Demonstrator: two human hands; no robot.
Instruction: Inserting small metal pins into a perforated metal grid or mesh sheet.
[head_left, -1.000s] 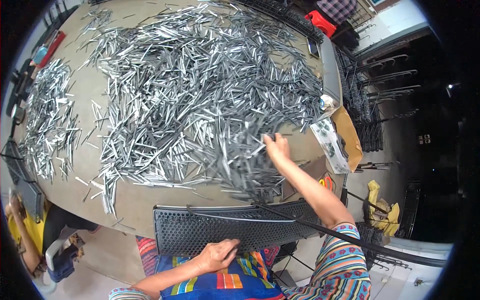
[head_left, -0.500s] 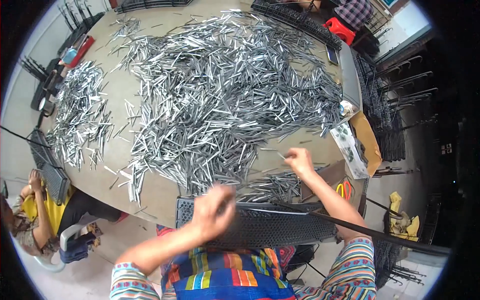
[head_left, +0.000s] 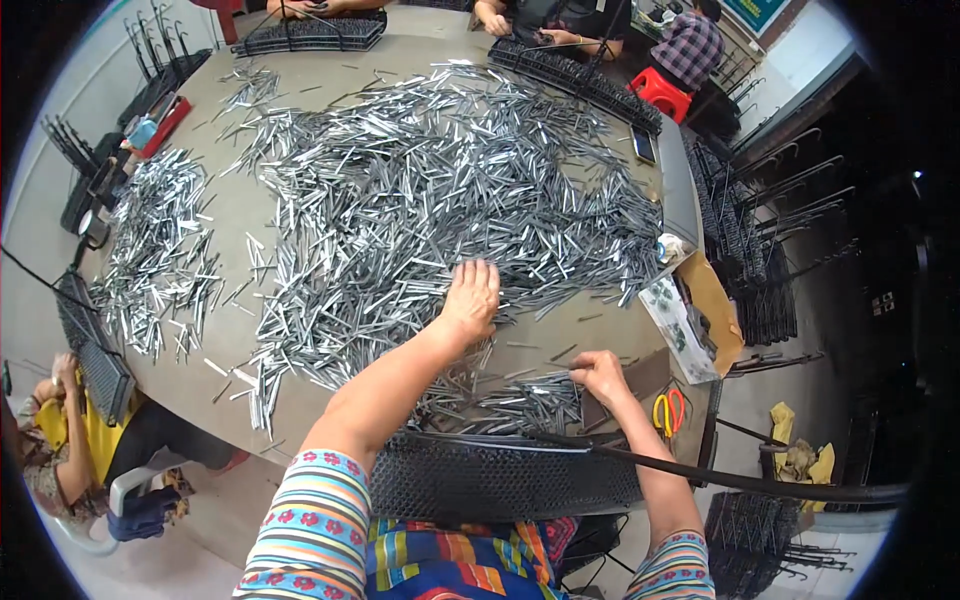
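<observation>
- Left hand (head_left: 472,300) has moved from above the perforated black panel (head_left: 510,480) onto the main pile of silver-grey strips (head_left: 380,210); fingertips hidden, so its grasp cannot be told.
- Right hand (head_left: 598,375), fingers bunched, is beside the smaller strip heap (head_left: 535,405); any hold is unclear.
- Likely step: gathering strips; next calls for a light inward sweep.

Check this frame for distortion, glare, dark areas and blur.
Head view: fisheye bends the edges of the table, and the corners fall black; head view: many strips glint pale; head view: darkness swallows most detail at far right; head view: the left hand and right hand show readable outlines, without heavy blur.
</observation>
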